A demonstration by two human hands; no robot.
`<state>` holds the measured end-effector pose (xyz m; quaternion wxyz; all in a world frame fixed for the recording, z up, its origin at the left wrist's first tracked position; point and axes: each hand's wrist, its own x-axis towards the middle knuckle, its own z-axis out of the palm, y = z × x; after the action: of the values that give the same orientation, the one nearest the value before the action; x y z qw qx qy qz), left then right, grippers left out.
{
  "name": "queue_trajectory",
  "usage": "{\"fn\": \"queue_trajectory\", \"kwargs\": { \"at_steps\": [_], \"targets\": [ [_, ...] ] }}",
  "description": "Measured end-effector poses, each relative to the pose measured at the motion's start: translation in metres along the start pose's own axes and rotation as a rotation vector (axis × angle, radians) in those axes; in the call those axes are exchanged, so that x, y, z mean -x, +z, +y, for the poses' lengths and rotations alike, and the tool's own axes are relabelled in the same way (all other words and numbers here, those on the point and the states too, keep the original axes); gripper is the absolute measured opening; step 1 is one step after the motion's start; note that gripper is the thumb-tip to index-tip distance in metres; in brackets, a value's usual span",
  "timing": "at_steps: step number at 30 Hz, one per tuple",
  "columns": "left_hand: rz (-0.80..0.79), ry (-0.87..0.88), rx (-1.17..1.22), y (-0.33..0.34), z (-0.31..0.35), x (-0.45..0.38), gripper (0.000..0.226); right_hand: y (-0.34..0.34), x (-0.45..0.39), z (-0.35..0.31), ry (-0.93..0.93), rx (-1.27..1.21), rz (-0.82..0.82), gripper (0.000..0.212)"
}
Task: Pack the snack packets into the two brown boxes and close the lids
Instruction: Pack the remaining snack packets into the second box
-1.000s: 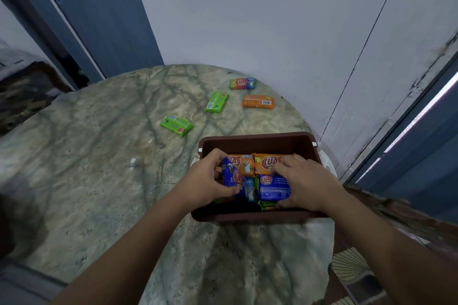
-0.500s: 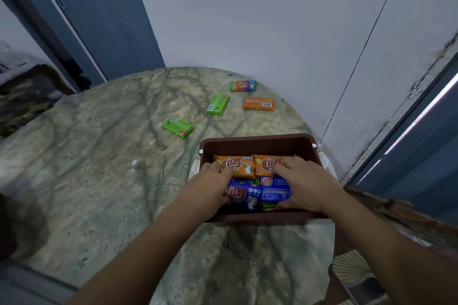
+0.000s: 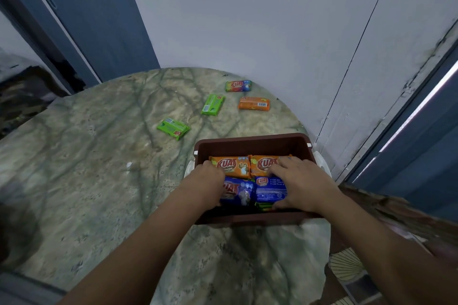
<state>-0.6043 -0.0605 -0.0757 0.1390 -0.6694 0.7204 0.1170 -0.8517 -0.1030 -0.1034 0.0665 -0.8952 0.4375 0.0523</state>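
Packets in brown box [image 3: 252,142] – 2 orange, 2 blue on top, green below. Left hand [image 3: 210,178] and right hand [image 3: 297,181] press flat on them, fingers straight, holding nothing. 4 packets wait on marble table [image 3: 99,168]. Probably light, crinkly, slippery – pinch by edges.

Both forearms reach forward from the bottom edge and converge, wrists angled slightly inward. The left hand [image 3: 210,176] lies palm down with its knuckles up and its fingers bent downward out of sight. The right hand [image 3: 301,184] is also palm down, its fingers spread and extended forward, thumb tucked low toward the near side.
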Motion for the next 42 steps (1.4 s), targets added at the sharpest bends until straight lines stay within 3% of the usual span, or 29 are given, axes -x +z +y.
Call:
{"fn": "queue_trajectory", "kwargs": {
  "at_steps": [3, 6, 8, 21, 25, 29, 37, 42],
  "targets": [
    [0.059, 0.010, -0.037, 0.006, 0.006, 0.001, 0.057, 0.001, 0.000, 0.000, 0.008, 0.004, 0.001, 0.086],
    [0.181, 0.202, -0.047, 0.018, 0.003, 0.005, 0.059, 0.001, -0.001, 0.000, 0.014, 0.006, 0.001, 0.086],
    [0.164, 0.294, -0.040, 0.021, -0.005, 0.005, 0.066, 0.001, -0.001, 0.000, 0.018, 0.008, -0.007, 0.086],
    [0.260, 0.219, 0.023, 0.033, -0.011, -0.001, 0.065, -0.008, 0.000, -0.001, 0.131, 0.188, -0.100, 0.104],
    [0.266, 0.216, 0.032, 0.033, -0.011, -0.002, 0.065, -0.007, 0.004, 0.001, 0.139, 0.156, -0.099, 0.097],
    [0.278, 0.214, 0.032, 0.034, -0.011, -0.002, 0.064, -0.008, 0.008, 0.003, 0.157, 0.065, -0.060, 0.082],
    [0.292, 0.213, 0.039, 0.036, -0.012, -0.002, 0.065, -0.019, 0.014, 0.010, 0.186, -0.179, 0.029, 0.076],
    [0.296, 0.209, 0.038, 0.037, -0.012, -0.003, 0.064, -0.030, 0.017, 0.010, 0.193, -0.603, 0.154, 0.070]
  ]
}}
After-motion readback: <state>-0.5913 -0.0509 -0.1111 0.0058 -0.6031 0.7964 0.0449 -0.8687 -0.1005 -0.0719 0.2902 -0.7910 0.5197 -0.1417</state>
